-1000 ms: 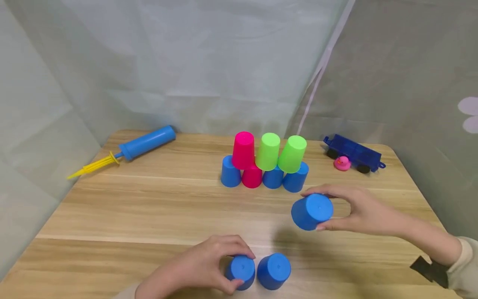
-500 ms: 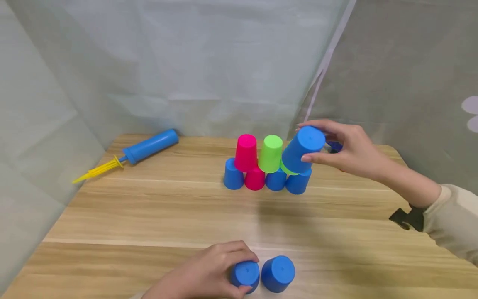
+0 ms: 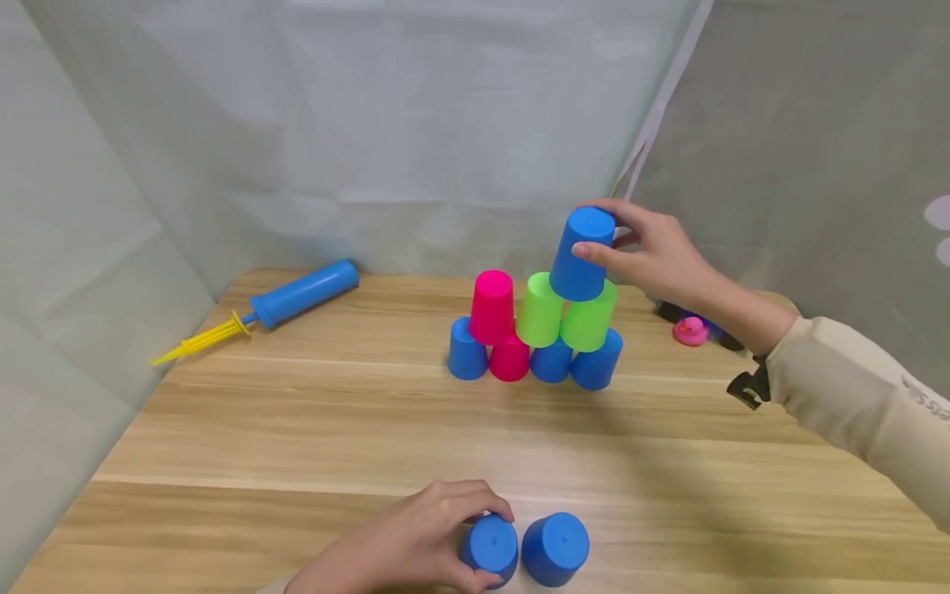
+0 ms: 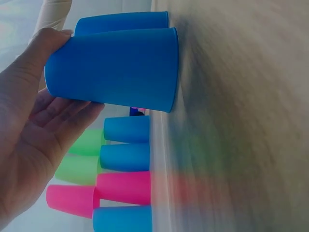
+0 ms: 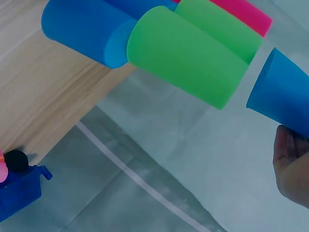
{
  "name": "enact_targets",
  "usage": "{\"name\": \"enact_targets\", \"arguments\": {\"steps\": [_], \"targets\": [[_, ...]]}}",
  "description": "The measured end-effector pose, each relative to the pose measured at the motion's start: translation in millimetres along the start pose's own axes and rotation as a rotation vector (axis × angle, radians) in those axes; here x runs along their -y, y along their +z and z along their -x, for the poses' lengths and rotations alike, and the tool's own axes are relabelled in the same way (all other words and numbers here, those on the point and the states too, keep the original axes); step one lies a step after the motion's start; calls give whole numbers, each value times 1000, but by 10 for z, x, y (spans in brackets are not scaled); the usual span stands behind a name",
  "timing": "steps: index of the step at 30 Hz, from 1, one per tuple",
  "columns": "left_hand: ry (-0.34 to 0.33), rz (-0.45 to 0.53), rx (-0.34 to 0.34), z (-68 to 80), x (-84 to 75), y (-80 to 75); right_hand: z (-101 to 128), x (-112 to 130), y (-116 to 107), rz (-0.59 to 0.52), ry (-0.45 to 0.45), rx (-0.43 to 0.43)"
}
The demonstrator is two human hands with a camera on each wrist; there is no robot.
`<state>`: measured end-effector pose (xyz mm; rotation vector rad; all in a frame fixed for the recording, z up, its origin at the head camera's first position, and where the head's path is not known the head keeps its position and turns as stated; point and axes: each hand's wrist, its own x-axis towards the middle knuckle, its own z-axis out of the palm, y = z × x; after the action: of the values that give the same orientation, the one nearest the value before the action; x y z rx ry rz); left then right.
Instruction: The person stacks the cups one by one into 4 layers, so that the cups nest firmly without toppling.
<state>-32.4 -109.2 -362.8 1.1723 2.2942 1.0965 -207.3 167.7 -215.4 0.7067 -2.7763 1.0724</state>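
My right hand (image 3: 656, 256) pinches an upside-down blue cup (image 3: 577, 272) above the stack's right end. In the right wrist view a gap shows between this blue cup (image 5: 285, 94) and the green cups (image 5: 188, 58). The stack's upper row has a pink cup (image 3: 492, 307) and two green cups (image 3: 539, 313). Three blue cups (image 3: 596, 363) and a pink cup (image 3: 510, 359) form its bottom row. Near the front edge, my left hand (image 3: 423, 528) grips another upturned blue cup (image 3: 493, 546), fingers and thumb round its sides. Close beside it stands one more blue cup (image 3: 555, 550).
A blue-and-yellow hand pump (image 3: 304, 294) lies at the table's back left. A pink toy duck (image 3: 690, 331) and a blue toy cart (image 5: 19, 198) are at the back right, the cart partly behind my right forearm. Grey curtains surround the wooden table (image 3: 297, 429).
My right hand has carried its blue cup up and away from me, from in front of the stack to above the green cups. My left hand stays on its cup.
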Motion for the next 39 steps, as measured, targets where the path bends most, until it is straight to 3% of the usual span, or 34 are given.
{"name": "enact_targets", "arguments": {"steps": [8,17,28,34,39], "targets": [[26,14,8,-32,26,-38,-85,-99,49,-9,34,-2],[23,16,34,-87,56,-38,-24,-141,88,-18,32,-69],[44,21,-5,-50,96,-36,375,-219,94,-37,-58,-161],[21,42,-9,-55,102,-53,700,-196,187,-46,-146,-207],[-15,56,4,-16,81,-65,947,-144,402,-161,-360,-180]]}}
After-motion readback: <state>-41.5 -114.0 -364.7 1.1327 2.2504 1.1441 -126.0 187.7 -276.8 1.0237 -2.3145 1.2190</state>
